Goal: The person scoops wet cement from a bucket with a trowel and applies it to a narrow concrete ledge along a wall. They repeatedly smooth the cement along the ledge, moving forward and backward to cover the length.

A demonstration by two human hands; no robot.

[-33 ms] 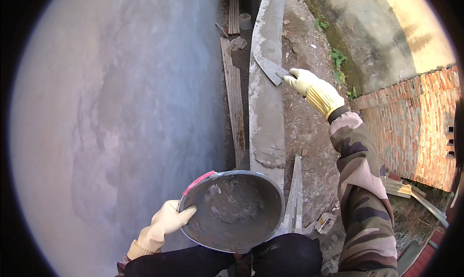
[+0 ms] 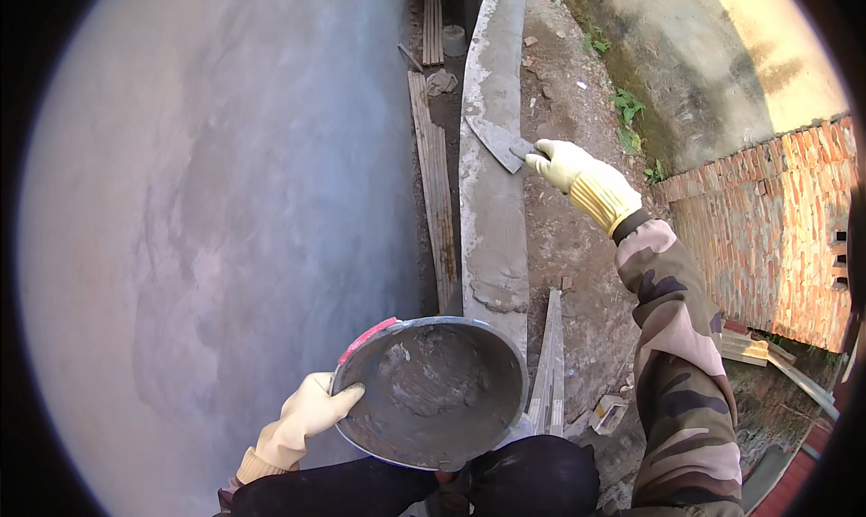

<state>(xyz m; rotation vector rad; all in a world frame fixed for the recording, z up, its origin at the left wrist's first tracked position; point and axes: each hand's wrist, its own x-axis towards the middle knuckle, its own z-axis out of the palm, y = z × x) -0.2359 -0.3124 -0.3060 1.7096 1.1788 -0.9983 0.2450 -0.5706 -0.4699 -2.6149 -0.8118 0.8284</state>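
Observation:
My right hand [image 2: 570,167], in a pale glove with a yellow cuff, is closed round the handle of a trowel [image 2: 494,143]. The pointed metal blade lies across the grey mortar-topped ledge [image 2: 493,224], well ahead of me. Low in the view, my left hand [image 2: 308,410], also gloved, grips the left rim of a round dark bucket [image 2: 511,400], thumb over the edge. Wet grey mortar [image 2: 431,373] coats the bucket's inside. A pink-red strip [image 2: 365,338] runs along its rim, and the bucket is just above my dark-trousered knees.
A smooth grey plastered wall [image 2: 225,201] fills the left side. Long wooden boards [image 2: 434,188] lie below, between it and the ledge. Right of the ledge are rubble ground [image 2: 577,237], a metal ladder-like frame [image 2: 548,373] and a red brick wall [image 2: 767,237].
The trowel and my right hand have come slightly toward me along the ledge. My left hand and the bucket look nearly still, with a slight shift of the whole view.

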